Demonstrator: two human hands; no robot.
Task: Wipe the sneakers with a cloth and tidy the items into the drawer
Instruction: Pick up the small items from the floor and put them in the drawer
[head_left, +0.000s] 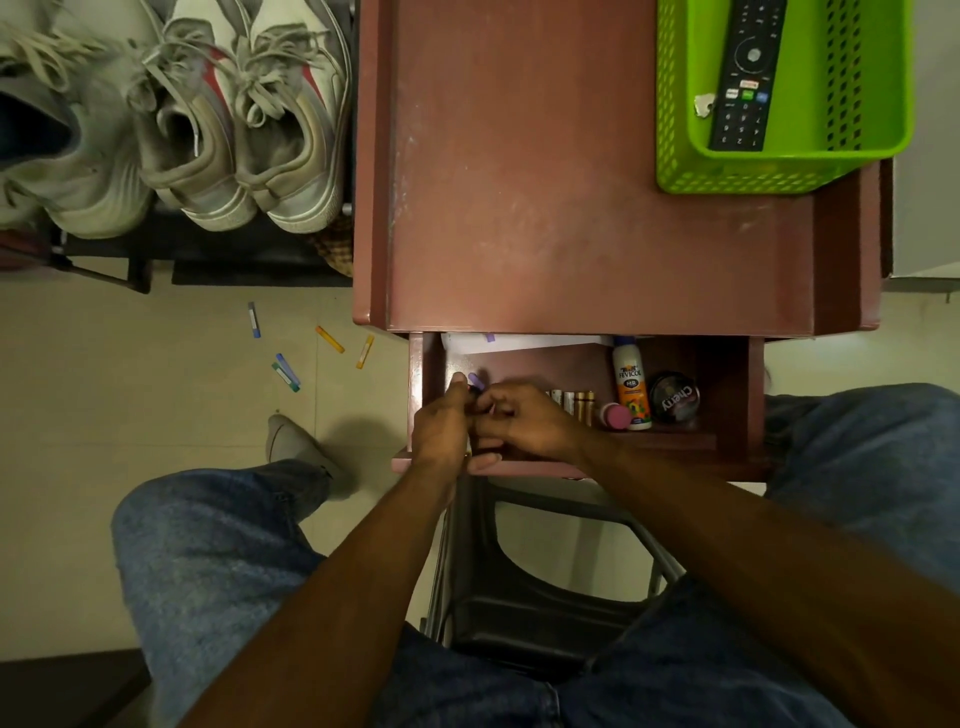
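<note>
Both hands meet over the front left corner of the open drawer (732, 395) of the reddish-brown bedside cabinet (571, 208). The left hand (441, 421) and the right hand (524, 421) have their fingers curled in toward each other, pinching a small purple tube (477, 381) between the fingertips. Only its upper end shows past the knuckles; the rest is hidden by the fingers, so how far each hand wraps it cannot be told. The visible end points away from the person and slightly left, its long axis running roughly front to back of the drawer. It looks like a slim, pale violet cylinder.

Inside the drawer, just right of the right hand, a row of batteries (571, 402) lies side by side. Beside them is a pink-capped item (615, 415), then a white Fevicol glue bottle (631, 382) lying with its cap toward the drawer front, and a round black Cherry polish tin (674, 396). White paper (524, 343) lies at the back.

On the floor to the left of the cabinet are scattered similar tubes: a blue one (254, 319), two orange ones (330, 339) (365, 352), and a blue and green pair (286, 372). The sneakers (244, 119) sit on a rack at upper left, toes away from the person. A green basket (878, 93) on the cabinet top holds a black remote (748, 73)
</note>
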